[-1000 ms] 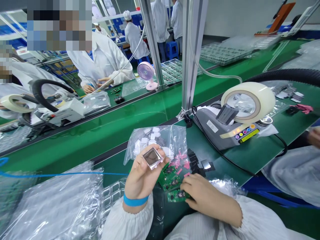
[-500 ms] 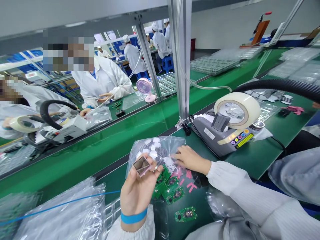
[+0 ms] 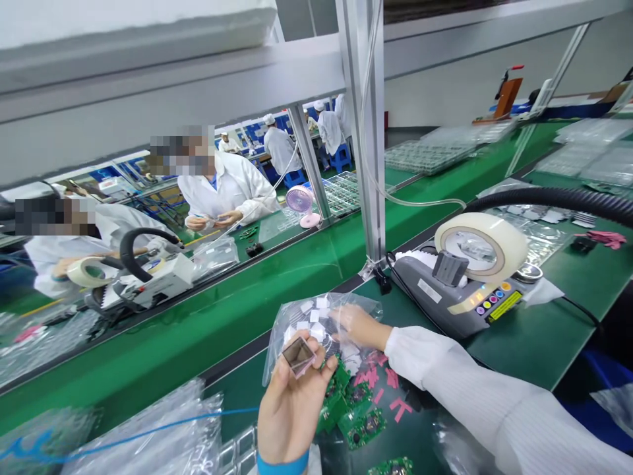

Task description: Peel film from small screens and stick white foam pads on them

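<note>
My left hand [image 3: 293, 417], palm up with a blue wrist strap, grips a small square display panel [image 3: 299, 356] in a clear pinkish frame between thumb and fingers. Inside the mouth of a clear plastic bag [image 3: 277, 338], my right hand [image 3: 360, 326] is among white-and-grey foam pads [image 3: 316, 316]. Its fingertips are partly covered by the film, so its grip is unclear. Green circuit boards [image 3: 364, 427] lie in a loose pile right of my left hand. Pink strips [image 3: 366, 377] are scattered below my right wrist.
A grey tape dispenser [image 3: 440, 297] carrying a large tape roll [image 3: 514, 247] stands right, beside a metal post [image 3: 363, 165]. Clear plastic trays [image 3: 148, 435] are stacked at left. A green conveyor belt [image 3: 222, 310] runs behind; co-workers in white [image 3: 222, 191] sit across it.
My right hand has moved left and deeper into the bag, among the pads. My left hand still holds the display panel. The camera view has shifted, so everything sits lower and further right.
</note>
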The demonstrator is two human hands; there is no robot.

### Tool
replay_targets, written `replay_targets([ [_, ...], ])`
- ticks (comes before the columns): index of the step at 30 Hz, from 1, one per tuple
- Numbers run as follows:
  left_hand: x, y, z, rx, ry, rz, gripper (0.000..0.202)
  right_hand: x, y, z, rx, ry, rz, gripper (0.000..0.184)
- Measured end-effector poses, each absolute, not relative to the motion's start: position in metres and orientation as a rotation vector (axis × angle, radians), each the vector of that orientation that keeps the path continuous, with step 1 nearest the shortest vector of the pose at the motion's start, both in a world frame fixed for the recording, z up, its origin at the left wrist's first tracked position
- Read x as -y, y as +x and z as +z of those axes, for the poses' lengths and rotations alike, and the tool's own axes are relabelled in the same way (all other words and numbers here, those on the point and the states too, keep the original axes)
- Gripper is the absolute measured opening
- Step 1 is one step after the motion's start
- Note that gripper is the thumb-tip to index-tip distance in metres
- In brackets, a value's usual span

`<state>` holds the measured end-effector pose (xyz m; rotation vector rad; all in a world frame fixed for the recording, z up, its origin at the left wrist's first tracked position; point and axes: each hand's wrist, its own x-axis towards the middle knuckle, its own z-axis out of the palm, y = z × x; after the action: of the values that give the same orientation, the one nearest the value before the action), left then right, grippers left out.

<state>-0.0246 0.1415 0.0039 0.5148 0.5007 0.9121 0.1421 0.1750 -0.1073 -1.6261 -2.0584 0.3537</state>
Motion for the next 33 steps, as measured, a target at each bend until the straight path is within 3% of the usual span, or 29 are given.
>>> replay_targets([
  [11, -0.142, -0.022, 0.002, -0.504, 0.557, 0.899, 0.031, -0.113, 0.193, -0.099, 1.676, -1.88, 0.576, 0.023],
  [17, -0.135, -0.009, -0.006, -0.48, 0.583, 0.819, 0.031, -0.047, 0.21, -0.097, 1.487, -1.877, 0.746, 0.002],
  [26, -0.124, -0.002, -0.01, -0.462, 0.568, 0.738, 0.031, -0.037, 0.218, -0.108, 1.195, -1.741, 0.892, 0.014],
  [33, -0.113, 0.01, -0.017, -0.383, 0.528, 0.6, 0.027, -0.034, 0.213, -0.104, 1.005, -1.635, 1.044, 0.035],
])
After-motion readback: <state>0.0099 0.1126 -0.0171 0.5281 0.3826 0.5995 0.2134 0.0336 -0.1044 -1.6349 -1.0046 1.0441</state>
